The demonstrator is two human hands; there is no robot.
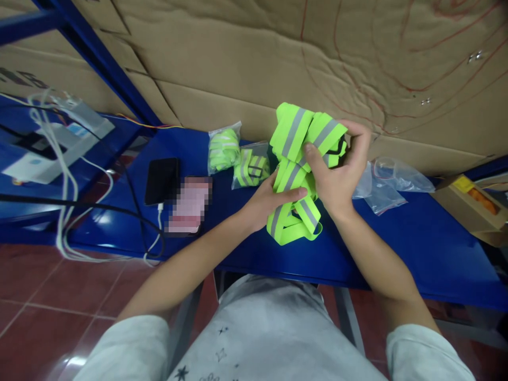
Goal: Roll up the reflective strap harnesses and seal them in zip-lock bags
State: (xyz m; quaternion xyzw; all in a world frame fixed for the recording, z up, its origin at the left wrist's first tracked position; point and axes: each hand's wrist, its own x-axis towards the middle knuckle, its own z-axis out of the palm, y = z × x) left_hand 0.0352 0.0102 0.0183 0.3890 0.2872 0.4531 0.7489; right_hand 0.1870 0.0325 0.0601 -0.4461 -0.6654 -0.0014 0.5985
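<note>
A bundle of neon-yellow reflective strap [296,129] with a grey stripe is folded up between my two hands, above the blue shelf. My right hand [337,169] grips the upper folds, its thumb pressed on the front and its fingers behind. Lower down, my left hand [273,201] holds the middle of the strap, thumb across the front. Loose loops hang beneath it. A black piece shows at the bundle's right side, partly hidden by my fingers. Left of the bundle lie two clear bags of similar strap, one bag [224,148] behind the other bag [251,168].
Clear plastic bags [383,185] lie to the right, near an open cardboard box [472,203]. On the left are a black phone [162,181], a pixelated pink phone-shaped item [190,206], white cables [65,211] and power strips. Cardboard [238,63] walls the back of the blue shelf [428,248].
</note>
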